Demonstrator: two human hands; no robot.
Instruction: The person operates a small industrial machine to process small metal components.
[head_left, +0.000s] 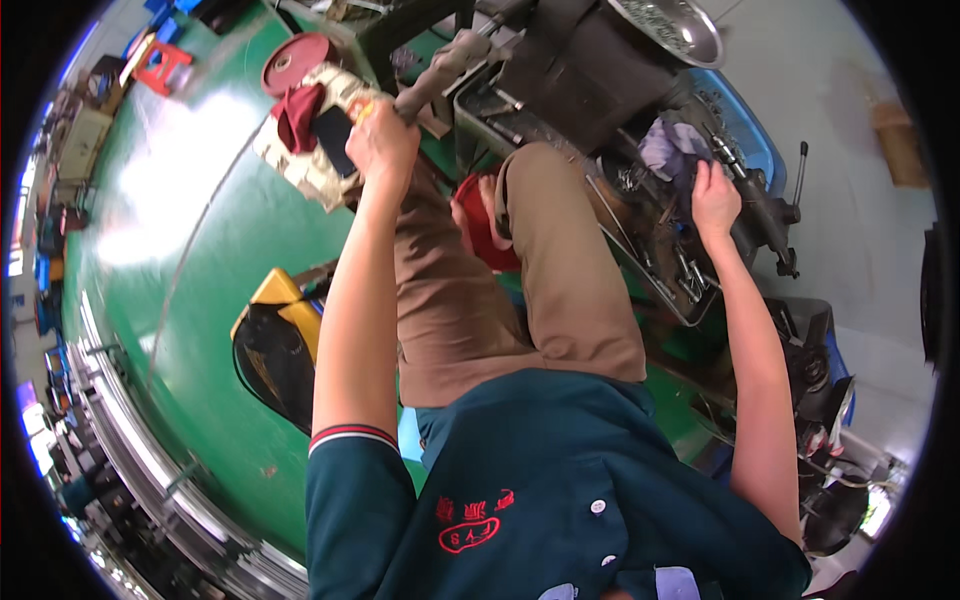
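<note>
Purple-grey cloth (672,150), far right, looks soft and light, so grab a fold; can't tell if my right hand (716,203) is pinching it, but my left hand (383,142) is curled round a padded lever (443,72).

- Glossy green painted floor (220,350), left half of the frame; an orange-red plastic stool (160,68) stands on it, upper left.
- Dark rectangular metal tray (690,321), right of centre; a thin straight metal rod (618,218) and small silvery metal parts (690,277) lie in it.
- Cream lumpy-surfaced pad (312,186), upper left of centre; a crumpled dark-red cloth (298,118) and a flat black rectangular object (336,140) lie on it.
</note>
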